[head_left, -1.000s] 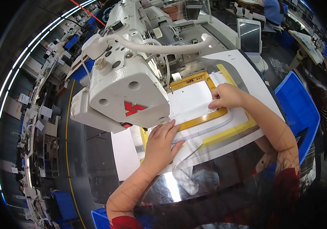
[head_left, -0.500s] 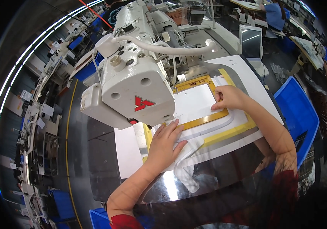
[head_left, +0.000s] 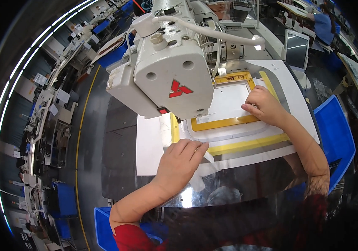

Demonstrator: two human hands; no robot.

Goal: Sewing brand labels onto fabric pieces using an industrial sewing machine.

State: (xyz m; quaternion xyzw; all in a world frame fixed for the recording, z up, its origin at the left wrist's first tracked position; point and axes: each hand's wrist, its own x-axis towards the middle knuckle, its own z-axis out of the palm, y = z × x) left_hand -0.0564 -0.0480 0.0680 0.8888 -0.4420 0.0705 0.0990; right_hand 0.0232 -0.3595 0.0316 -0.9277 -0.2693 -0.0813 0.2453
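Observation:
A yellow clamp frame (head_left: 225, 124) lies flat beneath the head of a white industrial sewing machine (head_left: 174, 71), with a white sheet (head_left: 227, 102) inside it. My right hand (head_left: 266, 106) is curled at the frame's right bar, thumb and forefinger together over the white sheet; what they pinch is hidden. Nearer to me, my left hand (head_left: 179, 163) is closed with its fingertips at a limp white cloth strip (head_left: 198, 182), which hangs toward the shiny table edge. Yellow tape (head_left: 250, 144) borders a clear plate around the frame, with white paper (head_left: 149, 154) underneath.
A blue bin (head_left: 338, 125) stands beside the table at the right, another blue bin (head_left: 102, 226) at the lower left. Behind the table is a screen (head_left: 296, 48). A white hose (head_left: 212, 31) arches over the machine. A person in blue (head_left: 324, 27) sits far right.
My left hand has lifted off the yellow frame and drawn back toward me, pulling the white cloth strip along. My right hand stays at the frame's right side. The whole view has shifted.

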